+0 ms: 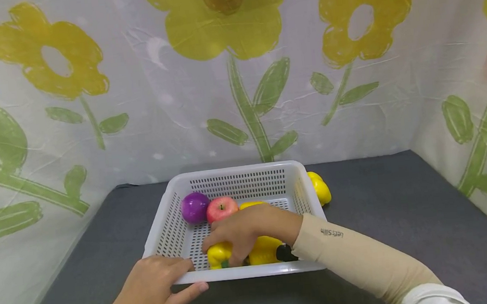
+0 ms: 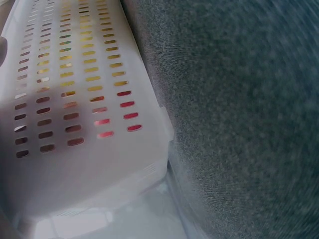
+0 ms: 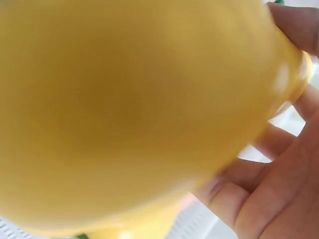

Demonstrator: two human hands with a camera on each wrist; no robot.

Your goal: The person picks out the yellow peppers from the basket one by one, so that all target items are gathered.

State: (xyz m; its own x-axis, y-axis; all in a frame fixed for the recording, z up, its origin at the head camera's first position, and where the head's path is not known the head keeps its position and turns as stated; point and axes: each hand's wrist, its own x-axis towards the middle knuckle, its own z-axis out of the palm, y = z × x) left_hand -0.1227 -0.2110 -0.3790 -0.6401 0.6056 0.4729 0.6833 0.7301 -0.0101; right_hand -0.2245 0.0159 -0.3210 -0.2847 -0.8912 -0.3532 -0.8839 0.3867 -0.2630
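Observation:
A white slotted plastic basket (image 1: 241, 272) holds fruit and vegetables. My left hand (image 1: 157, 285) grips its front left corner, fingers over the rim and thumb along the outside of the front wall (image 2: 75, 174). Inside the basket, my right hand (image 1: 243, 231) holds a small yellow bell pepper (image 1: 219, 254) near the front, fingers on its far left side and thumb on the near side. A larger yellow piece (image 1: 266, 250) lies below the right wrist and fills much of the right wrist view (image 3: 124, 109). Beside it shows a black rounded end (image 1: 285, 253), partly covered by the sleeve.
A purple round piece (image 1: 195, 208) and a red apple (image 1: 221, 208) sit at the basket's back left. Another yellow piece (image 1: 251, 204) is half hidden behind my right hand. Outside, a yellow bell pepper (image 1: 320, 188) lies right of the basket on the dark grey table (image 1: 373, 198).

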